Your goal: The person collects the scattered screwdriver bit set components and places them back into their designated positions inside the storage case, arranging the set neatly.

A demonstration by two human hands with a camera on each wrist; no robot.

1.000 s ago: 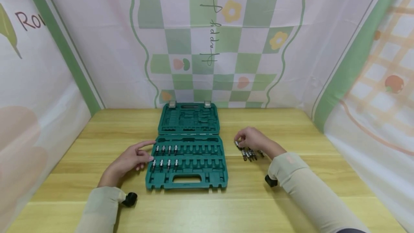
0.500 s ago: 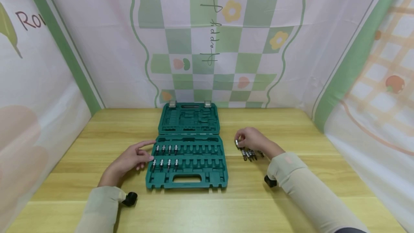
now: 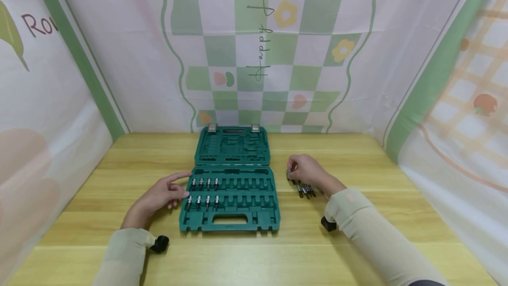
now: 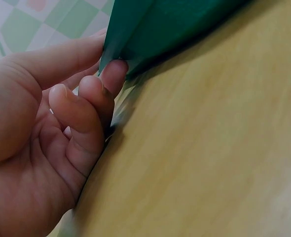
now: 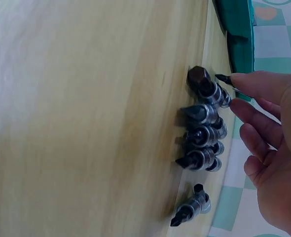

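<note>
A green tool case [image 3: 254, 193] lies unfolded on the table, its lid [image 3: 232, 144] laid back. Several silver-and-black bit sockets [image 3: 208, 183] sit in the left part of its two rows of slots. My left hand [image 3: 160, 194] rests against the case's left edge, index finger stretched to its corner and thumb at its side. My right hand [image 3: 307, 169] pinches one bit socket [image 3: 289, 174] between thumb and fingers, its dark tip [image 5: 223, 78] poking out in the right wrist view. Below that hand lies a cluster of loose bit sockets [image 5: 200, 136].
The wooden table [image 3: 317, 250] stretches on both sides of the case and in front of it. Printed cloth [image 3: 262, 47] hangs behind the table and along its left and right sides. One bit socket pair [image 5: 192, 207] lies apart from the cluster.
My right hand has shifted slightly left with the bit socket pinched in its fingers, away from the cluster. My left hand and the case hold still.
</note>
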